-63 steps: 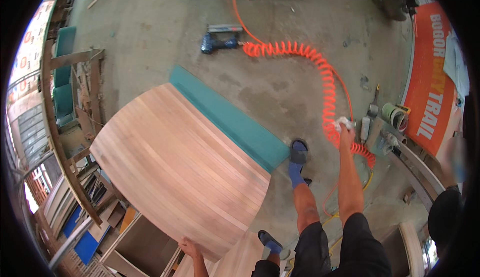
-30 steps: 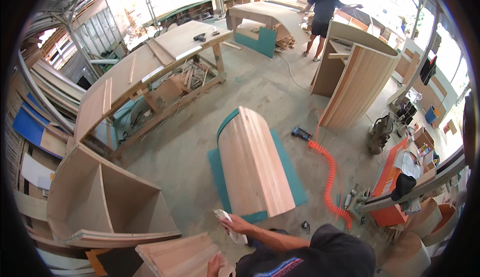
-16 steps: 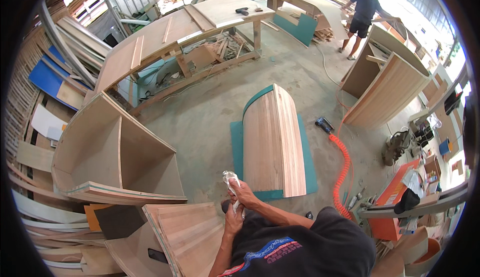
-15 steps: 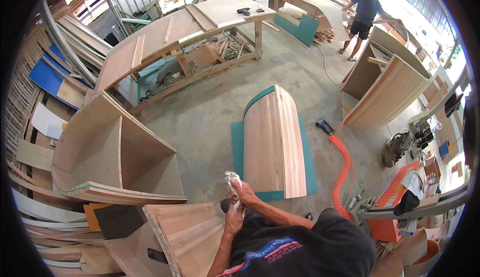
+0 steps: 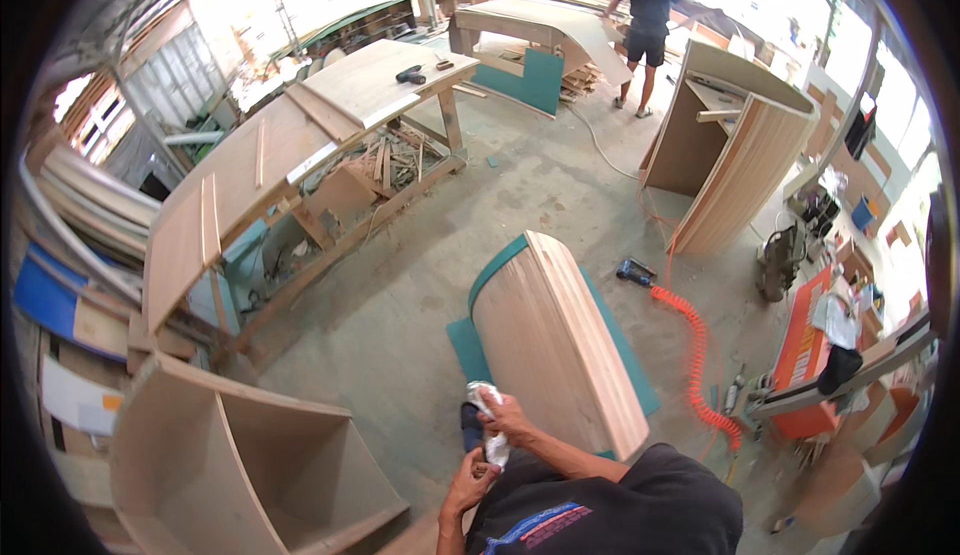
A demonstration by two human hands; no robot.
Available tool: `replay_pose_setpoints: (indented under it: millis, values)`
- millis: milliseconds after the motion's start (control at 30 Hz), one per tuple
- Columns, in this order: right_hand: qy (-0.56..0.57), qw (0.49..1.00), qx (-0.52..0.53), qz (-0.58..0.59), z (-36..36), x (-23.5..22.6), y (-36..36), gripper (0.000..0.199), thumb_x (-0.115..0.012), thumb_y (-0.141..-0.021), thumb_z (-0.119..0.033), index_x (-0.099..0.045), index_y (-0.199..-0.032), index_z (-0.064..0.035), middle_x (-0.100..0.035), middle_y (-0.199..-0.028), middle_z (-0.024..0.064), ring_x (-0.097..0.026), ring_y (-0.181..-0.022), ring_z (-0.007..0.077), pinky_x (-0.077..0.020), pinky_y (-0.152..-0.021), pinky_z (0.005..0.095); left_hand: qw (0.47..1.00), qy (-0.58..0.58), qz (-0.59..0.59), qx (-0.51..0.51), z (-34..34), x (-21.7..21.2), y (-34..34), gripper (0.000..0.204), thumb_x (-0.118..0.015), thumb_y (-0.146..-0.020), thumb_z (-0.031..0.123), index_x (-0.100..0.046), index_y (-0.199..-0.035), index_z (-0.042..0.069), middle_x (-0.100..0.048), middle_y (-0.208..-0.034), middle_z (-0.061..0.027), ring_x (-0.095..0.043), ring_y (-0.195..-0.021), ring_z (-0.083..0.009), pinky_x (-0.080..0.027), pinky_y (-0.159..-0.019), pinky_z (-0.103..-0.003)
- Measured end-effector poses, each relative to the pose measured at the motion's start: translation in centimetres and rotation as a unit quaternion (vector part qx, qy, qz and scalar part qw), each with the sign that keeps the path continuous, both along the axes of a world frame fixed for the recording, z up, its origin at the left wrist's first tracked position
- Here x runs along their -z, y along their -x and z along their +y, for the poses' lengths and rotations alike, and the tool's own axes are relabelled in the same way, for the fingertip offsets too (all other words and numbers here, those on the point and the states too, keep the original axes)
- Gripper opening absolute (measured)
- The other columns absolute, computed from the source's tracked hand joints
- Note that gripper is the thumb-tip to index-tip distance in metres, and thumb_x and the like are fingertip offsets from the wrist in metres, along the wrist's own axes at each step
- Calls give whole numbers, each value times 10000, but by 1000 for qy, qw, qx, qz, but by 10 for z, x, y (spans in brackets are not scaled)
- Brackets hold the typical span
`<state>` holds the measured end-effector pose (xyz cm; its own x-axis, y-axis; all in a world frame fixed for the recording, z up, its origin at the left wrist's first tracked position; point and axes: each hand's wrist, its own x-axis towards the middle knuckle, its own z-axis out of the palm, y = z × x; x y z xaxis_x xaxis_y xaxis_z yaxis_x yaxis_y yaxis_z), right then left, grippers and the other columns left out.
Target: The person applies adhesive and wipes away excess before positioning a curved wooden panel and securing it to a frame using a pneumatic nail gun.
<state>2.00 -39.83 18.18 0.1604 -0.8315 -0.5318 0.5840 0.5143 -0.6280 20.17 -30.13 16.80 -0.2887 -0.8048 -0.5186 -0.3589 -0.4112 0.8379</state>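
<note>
White cloth (image 5: 490,425), crumpled, sits low in the frame just left of centre, gripped between both hands: the right hand (image 5: 508,417) is closed around its upper end, and the left hand (image 5: 472,477) is curled shut on its lower end. Just right of the hands a curved wooden panel (image 5: 556,340) lies on a teal mat (image 5: 468,343) on the grey concrete floor (image 5: 400,285). An orange coiled air hose (image 5: 697,355) runs from a nail gun (image 5: 634,273) toward the lower right. A long tabletop (image 5: 290,145) of pale boards crosses the upper left, with a drill (image 5: 411,75) on it. An open curved cabinet (image 5: 240,455) fills the lower left, another cabinet (image 5: 735,145) stands at upper right, and another person (image 5: 645,25) stands at the top.
</note>
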Motion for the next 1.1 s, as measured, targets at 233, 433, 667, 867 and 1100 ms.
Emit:
replay_pose_setpoints:
  millis: [233, 433, 667, 867, 1100]
  values:
    - [31, 986, 144, 77, -142, -6, 41, 346, -600, -997, -450, -584, -1028, -106, -498, -650, -1, -397, -461, 69, -319, -411, 245, 912, -10, -346, 220, -203, 9, -119, 778, -625, -891, 613, -558, -1335, -23, -676, -1185, -240, -653, -1113, -362, -498, -970, -418]
    - [45, 945, 285, 154, -201, -24, 93, 287, -588, -1013, -404, -591, -1011, -117, -526, -658, -7, -471, -490, 76, -372, -421, 245, 891, 160, -394, 156, -377, 3, -152, 660, -625, -910, 485, -573, -1301, -44, -663, -1157, -294, -628, -1120, -431, -491, -956, -470]
    - [-1, 836, 504, 218, -154, -7, 119, 267, -588, -1021, -356, -591, -1024, -88, -540, -689, -11, -486, -528, 54, -403, -471, 218, 835, 93, -329, 431, -481, -2, -34, 617, -614, -928, 469, -578, -1293, -27, -672, -1168, -256, -634, -1112, -406, -498, -945, -462]
    - [-65, 766, 614, 181, -132, 22, 100, 325, -620, -998, -399, -592, -997, -76, -514, -704, -36, -416, -516, 24, -321, -450, 194, 798, 128, -242, 537, -572, 108, 61, 489, -598, -941, 443, -665, -1138, 1, -701, -1071, -224, -664, -998, -389, -512, -875, -461]
    - [-101, 726, 647, 209, -251, 103, 84, 326, -630, -993, -395, -610, -1014, -70, -485, -662, -50, -393, -516, 14, -294, -445, 191, 809, 446, -45, 382, -721, 270, 257, 560, -550, -998, 463, -569, -1347, 26, -632, -1291, -204, -619, -1172, -349, -465, -994, -409]
